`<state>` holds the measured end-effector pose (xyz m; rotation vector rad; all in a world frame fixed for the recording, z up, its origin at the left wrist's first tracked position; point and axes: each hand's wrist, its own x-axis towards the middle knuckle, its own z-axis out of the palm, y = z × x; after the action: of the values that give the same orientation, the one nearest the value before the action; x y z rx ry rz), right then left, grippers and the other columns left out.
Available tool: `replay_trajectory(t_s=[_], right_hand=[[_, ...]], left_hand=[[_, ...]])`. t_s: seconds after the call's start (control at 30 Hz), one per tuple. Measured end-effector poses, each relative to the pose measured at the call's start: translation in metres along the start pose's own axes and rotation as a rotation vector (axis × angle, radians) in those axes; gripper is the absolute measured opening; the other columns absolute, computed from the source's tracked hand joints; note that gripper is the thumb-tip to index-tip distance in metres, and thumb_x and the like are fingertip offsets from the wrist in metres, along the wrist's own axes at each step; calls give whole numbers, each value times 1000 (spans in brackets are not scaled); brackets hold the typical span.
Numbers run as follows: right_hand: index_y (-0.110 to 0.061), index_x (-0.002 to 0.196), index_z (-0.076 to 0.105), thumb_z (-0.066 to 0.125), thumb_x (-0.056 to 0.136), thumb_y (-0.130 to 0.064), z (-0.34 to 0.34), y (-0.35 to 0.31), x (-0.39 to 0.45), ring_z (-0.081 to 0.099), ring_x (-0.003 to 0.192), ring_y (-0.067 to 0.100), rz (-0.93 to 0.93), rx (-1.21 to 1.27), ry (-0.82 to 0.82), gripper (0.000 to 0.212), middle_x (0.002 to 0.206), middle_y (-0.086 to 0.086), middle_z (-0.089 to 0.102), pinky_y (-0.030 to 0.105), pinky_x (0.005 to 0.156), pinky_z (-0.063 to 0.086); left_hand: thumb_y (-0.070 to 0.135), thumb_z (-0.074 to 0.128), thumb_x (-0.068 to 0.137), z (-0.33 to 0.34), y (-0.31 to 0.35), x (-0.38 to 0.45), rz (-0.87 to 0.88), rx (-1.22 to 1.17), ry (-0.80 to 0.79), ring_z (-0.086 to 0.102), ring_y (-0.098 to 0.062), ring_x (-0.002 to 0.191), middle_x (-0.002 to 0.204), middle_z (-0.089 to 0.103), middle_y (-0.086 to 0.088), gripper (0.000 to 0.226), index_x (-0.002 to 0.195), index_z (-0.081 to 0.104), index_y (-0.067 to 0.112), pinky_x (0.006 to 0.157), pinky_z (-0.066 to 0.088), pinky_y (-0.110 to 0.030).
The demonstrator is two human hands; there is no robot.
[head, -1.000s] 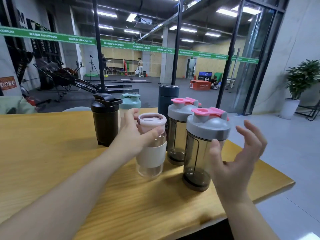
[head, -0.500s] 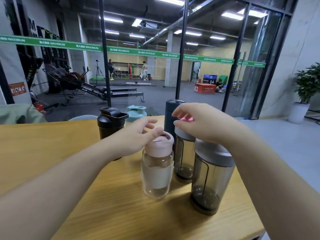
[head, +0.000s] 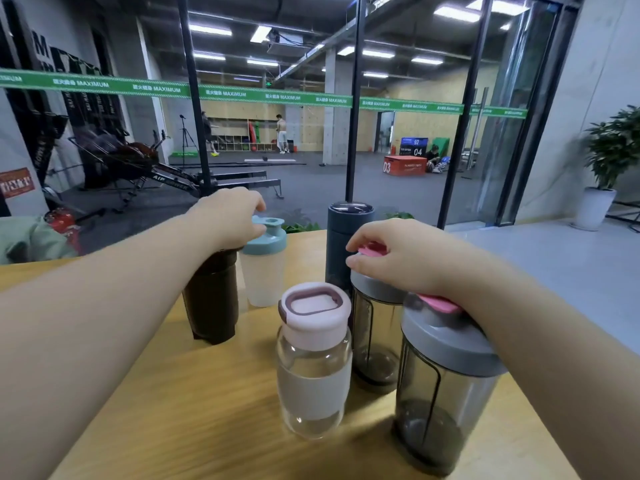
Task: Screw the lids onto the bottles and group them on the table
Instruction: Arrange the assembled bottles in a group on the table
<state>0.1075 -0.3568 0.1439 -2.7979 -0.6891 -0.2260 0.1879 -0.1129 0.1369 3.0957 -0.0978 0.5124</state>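
Note:
Several lidded bottles stand on the wooden table (head: 180,403). My left hand (head: 227,216) grips the top of the black shaker bottle (head: 211,299), hiding its lid. Beside it stands a pale bottle with a teal lid (head: 264,261). My right hand (head: 398,258) curls over the grey and pink lid of the far smoky shaker (head: 375,341). My right forearm crosses above the near smoky shaker (head: 446,393). A clear glass bottle with a pink lid and white sleeve (head: 313,362) stands free in front. A dark blue flask (head: 343,244) stands behind.
The table's right edge runs close beside the near smoky shaker. A glass wall with black posts (head: 353,98) rises right behind the table. A potted plant (head: 609,161) stands on the floor at far right.
My left hand let go of the pink-lidded glass bottle and moved back-left onto the black shaker. My right hand stays on the far smoky shaker's lid. The view has moved closer.

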Motion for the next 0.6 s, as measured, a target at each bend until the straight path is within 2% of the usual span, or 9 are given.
replay_trajectory(t_s=[0.13,0.23,0.33,0.43,0.6], right_hand=[[-28,123,58,51,93,-39,1,2,1,53,109,12,8,21,-5,33,123,-8,59,27,91,43],[-28,122,58,51,92,-39,1,3,1,53,109,11,4,33,-1,33,123,-8,59,27,93,43],[-29,121,58,52,92,-39,2,5,3,53,108,11,4,44,-1,32,122,-9,59,27,91,43],[-30,122,57,52,92,-41,2,6,4,53,108,11,1,41,2,33,122,-8,59,26,90,43],[-31,122,57,51,91,-42,3,7,6,53,107,11,6,47,-1,33,121,-9,59,29,92,44]], left_hand=[[28,47,94,8,17,28,26,95,-154,52,-26,112,128,55,-7,36,129,51,17,91,43,-36],[22,44,96,22,25,48,23,157,-227,51,-30,114,130,52,-12,38,133,43,13,93,43,-38],[20,40,95,37,26,62,1,223,-252,46,-33,117,132,51,-13,40,135,37,12,97,41,-45],[18,41,94,43,29,68,8,294,-248,50,-31,116,130,55,-10,37,131,46,12,98,41,-40],[24,45,98,39,35,66,21,138,-173,55,-30,113,127,57,-12,36,129,53,7,96,45,-40]])
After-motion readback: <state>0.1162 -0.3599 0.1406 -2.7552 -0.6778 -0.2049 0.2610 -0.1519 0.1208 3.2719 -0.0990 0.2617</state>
